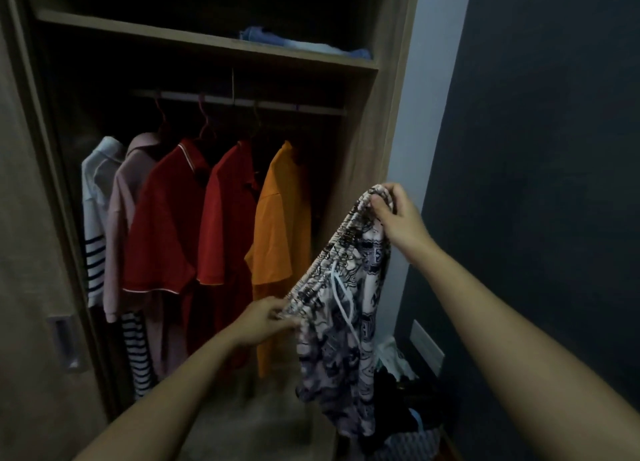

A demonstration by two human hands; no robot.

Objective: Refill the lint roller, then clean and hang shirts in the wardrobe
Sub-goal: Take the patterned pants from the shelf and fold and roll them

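Observation:
I hold a patterned pink-and-grey pair of shorts (341, 336) with a white drawstring by its elastic waistband, in front of the open wardrobe (360, 141). My left hand (265, 320) pinches the lower end of the waistband. My right hand (398, 214) grips the upper end, raised higher. On the rail (242, 100) hang several shirts: a white striped one (97, 218), a pink one (121, 218), two red polos (166, 218), and an orange one (280, 225). No lint roller is visible.
Folded blue clothes (277, 37) lie on the upper shelf. A sliding door (34, 252) with a recessed handle stands at the left. A pile of dark and light garments (405, 391) sits on the floor at the lower right, beside the dark wall (554, 148).

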